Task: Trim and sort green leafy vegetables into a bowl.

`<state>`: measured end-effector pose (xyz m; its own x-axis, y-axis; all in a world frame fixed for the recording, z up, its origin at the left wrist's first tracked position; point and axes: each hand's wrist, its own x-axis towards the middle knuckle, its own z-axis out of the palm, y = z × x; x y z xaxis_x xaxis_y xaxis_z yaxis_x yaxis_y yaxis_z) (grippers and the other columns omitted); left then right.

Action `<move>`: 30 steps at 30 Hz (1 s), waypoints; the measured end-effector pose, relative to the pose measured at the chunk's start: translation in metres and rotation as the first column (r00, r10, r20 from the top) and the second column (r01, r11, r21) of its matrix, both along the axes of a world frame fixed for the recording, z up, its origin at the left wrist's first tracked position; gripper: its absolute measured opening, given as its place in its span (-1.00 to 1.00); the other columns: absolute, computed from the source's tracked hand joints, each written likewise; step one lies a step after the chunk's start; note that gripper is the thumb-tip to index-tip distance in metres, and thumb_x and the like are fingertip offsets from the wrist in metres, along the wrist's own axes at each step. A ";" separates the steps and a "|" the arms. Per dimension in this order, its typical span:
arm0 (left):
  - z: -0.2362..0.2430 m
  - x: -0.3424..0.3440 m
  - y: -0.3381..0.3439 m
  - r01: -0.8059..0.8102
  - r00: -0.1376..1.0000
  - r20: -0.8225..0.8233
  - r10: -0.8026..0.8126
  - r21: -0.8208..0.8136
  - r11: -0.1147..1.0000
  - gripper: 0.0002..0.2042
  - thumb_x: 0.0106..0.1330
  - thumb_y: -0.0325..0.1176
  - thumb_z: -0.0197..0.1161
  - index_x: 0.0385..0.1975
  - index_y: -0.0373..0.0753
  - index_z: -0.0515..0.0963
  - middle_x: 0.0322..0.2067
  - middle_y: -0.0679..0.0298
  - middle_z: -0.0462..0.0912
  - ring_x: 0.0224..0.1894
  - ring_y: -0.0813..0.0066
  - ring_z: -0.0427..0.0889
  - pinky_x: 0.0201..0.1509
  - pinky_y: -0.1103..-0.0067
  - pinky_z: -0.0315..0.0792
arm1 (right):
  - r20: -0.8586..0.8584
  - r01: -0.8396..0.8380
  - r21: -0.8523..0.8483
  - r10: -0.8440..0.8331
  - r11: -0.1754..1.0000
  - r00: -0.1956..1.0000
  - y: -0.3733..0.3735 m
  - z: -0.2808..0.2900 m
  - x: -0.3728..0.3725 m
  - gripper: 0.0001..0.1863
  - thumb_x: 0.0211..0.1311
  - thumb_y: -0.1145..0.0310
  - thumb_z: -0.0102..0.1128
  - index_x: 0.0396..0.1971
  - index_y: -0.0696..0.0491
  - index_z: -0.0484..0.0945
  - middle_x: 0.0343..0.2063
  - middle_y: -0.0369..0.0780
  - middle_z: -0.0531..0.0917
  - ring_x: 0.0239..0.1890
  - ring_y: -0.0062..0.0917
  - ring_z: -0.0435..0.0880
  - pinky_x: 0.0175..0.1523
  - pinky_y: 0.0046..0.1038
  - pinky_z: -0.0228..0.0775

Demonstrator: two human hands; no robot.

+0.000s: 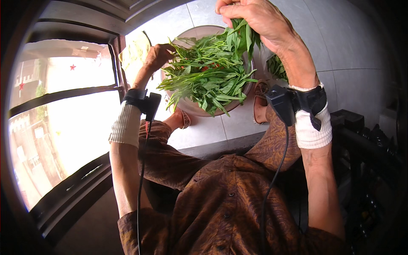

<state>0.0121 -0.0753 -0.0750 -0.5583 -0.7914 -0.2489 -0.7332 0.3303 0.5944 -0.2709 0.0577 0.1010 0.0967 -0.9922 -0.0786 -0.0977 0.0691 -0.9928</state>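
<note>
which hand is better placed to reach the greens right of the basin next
Likely the right hand: it is nearer those greens, though it holds leaves; the left hand is across the basin.

A: How are the arms held?
B: Both reach forward, well apart. The left forearm runs up to the left wrist, which angles inward to the right.
A: And the left grip?
B: Back upward, fingers bent; whether they close fully is too small to tell.
A: The right grip?
B: Farther forward, at the upper edge, fingers curled together and pointing left. The right forearm slants inward beneath it.
A: Feet?
B: Left foot and right foot stand apart.
</note>
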 end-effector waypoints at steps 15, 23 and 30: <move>-0.020 0.005 0.031 0.312 0.941 0.197 -0.275 -0.192 0.931 -0.87 0.10 -0.28 0.17 -0.58 -0.12 0.59 -0.61 0.24 0.59 -0.57 0.40 0.58 -0.47 0.46 0.48 | 0.111 0.100 -0.054 -0.093 0.994 0.989 0.003 -0.004 0.004 -0.82 0.04 0.46 0.08 -0.35 0.23 0.49 -0.41 -0.15 0.55 -0.36 -0.50 0.49 -0.20 -0.55 0.34; -0.024 0.003 0.065 0.375 0.846 0.484 -0.223 -0.244 0.894 -0.87 0.01 -0.29 0.16 -0.52 -0.17 0.57 -0.55 0.12 0.55 -0.47 0.16 0.58 -0.42 0.31 0.44 | 0.078 0.046 -0.005 -0.045 0.999 0.996 -0.002 -0.009 0.002 -0.87 0.09 0.44 0.09 -0.40 0.19 0.45 -0.42 -0.15 0.53 -0.38 -0.51 0.49 -0.25 -0.52 0.36; -0.022 -0.010 0.076 0.339 0.856 0.480 -0.190 -0.245 0.908 -0.88 -0.05 -0.37 0.11 -0.55 -0.23 0.54 -0.58 0.05 0.55 -0.45 0.14 0.58 -0.44 0.24 0.43 | -0.027 -0.037 -0.160 0.034 0.986 0.999 -0.006 -0.029 -0.009 -0.87 0.04 0.33 0.16 -0.47 0.07 0.48 -0.60 -0.44 0.37 -0.54 -0.77 0.24 -0.39 -0.69 0.05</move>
<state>0.0019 0.0009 -0.0970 -0.6497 -0.7054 -0.2833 -0.7473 0.6611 0.0677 -0.2795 0.0513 0.0723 0.1321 -0.9881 0.0789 -0.1210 -0.0951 -0.9881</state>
